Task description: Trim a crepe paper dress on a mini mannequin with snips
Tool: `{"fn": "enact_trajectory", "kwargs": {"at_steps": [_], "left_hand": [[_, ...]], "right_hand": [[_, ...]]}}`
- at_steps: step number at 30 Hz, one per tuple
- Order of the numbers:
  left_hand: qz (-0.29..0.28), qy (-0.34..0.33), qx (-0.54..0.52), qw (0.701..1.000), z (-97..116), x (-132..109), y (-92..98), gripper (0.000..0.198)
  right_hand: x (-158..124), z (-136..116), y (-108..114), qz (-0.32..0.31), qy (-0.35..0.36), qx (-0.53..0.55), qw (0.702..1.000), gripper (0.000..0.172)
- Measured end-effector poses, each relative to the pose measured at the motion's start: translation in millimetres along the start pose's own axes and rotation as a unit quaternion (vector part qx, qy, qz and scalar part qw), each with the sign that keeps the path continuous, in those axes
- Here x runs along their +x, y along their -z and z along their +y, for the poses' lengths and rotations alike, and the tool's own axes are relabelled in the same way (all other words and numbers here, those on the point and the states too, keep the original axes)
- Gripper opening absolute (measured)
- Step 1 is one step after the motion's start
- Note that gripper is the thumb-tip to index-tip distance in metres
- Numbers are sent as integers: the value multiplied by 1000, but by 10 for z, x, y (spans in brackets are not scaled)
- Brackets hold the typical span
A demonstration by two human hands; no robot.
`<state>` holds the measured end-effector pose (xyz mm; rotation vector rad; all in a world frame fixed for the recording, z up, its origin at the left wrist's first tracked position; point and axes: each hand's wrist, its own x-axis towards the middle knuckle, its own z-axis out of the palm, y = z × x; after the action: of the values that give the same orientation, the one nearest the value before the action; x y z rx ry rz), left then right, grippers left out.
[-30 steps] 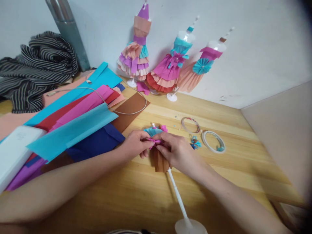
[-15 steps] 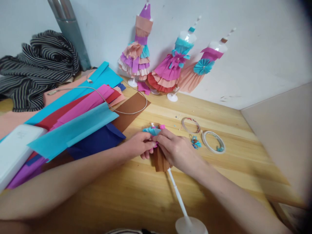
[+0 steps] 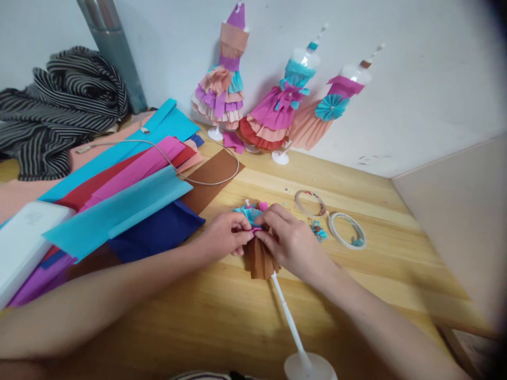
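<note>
A small dress form lies on the table, its white stand (image 3: pixel 292 319) and round base (image 3: pixel 311 367) pointing toward me. It wears a pleated brown paper skirt (image 3: pixel 261 261) and a light-blue paper top (image 3: pixel 250 215). Around the waist runs a magenta paper strip (image 3: pixel 257 230). My left hand (image 3: pixel 227 235) pinches the strip's left side between thumb and fingers. From the right, my right hand (image 3: pixel 291 237) pinches the same strip, its fingertips close to the left ones. Part of the top and skirt is hidden behind my right hand.
Three dressed forms stand by the wall, one with a magenta skirt (image 3: pixel 273 108). Tape rolls (image 3: pixel 347 230), a small blue ornament (image 3: pixel 318 230) and loose beads lie to the right. Coloured paper sheets (image 3: pixel 119 211), a cable, a white box (image 3: pixel 31 243) and striped cloth (image 3: pixel 79 105) fill the left.
Both hands have shifted slightly at the waist. My right hand's fingers have opened out from the dress a little, and more of the magenta strip and brown skirt now shows.
</note>
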<state>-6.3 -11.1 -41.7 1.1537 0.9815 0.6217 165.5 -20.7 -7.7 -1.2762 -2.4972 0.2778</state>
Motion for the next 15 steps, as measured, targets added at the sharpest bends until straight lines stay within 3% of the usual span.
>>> {"fn": "enact_trajectory", "kwargs": {"at_steps": [3,15], "left_hand": [[-17,-4,6,1000,-7,21,28,16],[-51,5,15,999,56,33,60,13]], "right_hand": [[-30,2,42,23,-2,21,1000,11],[-107,-49,38,-12,-28,17,999,11]]}}
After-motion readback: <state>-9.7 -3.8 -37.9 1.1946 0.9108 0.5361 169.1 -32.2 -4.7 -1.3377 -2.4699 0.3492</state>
